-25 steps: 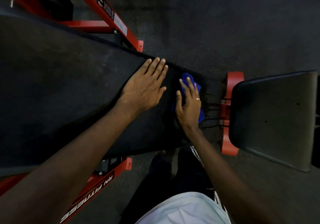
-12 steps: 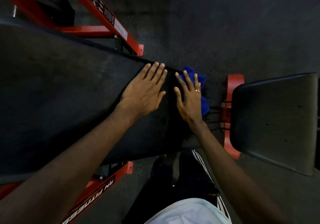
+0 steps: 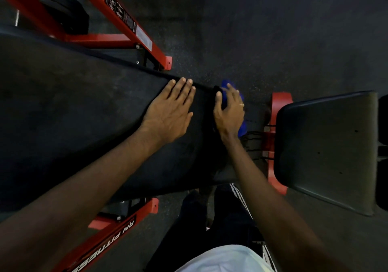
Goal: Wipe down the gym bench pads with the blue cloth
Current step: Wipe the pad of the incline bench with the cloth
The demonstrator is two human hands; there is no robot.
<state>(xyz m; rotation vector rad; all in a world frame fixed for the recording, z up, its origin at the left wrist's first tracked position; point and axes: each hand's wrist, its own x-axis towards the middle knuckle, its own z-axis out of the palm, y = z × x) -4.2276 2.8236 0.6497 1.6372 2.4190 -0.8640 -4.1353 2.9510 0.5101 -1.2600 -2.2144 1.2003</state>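
Note:
The long black back pad (image 3: pixel 84 112) of the bench runs from the left edge to the centre. My left hand (image 3: pixel 170 112) lies flat on it, fingers straight, near its far edge. Right beside it, my right hand (image 3: pixel 228 110) presses the blue cloth (image 3: pixel 242 128) onto the pad's narrow end, at the far corner, with the fingers bent over the cloth and the edge. Most of the cloth is hidden under this hand. The black seat pad (image 3: pixel 327 150) lies to the right, apart from both hands.
A red steel frame (image 3: pixel 130 30) with weight plates (image 3: pixel 63 13) stands behind the pad. Another red frame bar (image 3: pixel 109 236) with white lettering lies near my legs. A red bracket (image 3: pixel 275 145) joins the two pads. Dark rubber floor (image 3: pixel 273 30) surrounds the bench.
My right hand slid the cloth away from me to the pad's far corner, and its fingers have bent over the edge. My left hand stayed flat in place.

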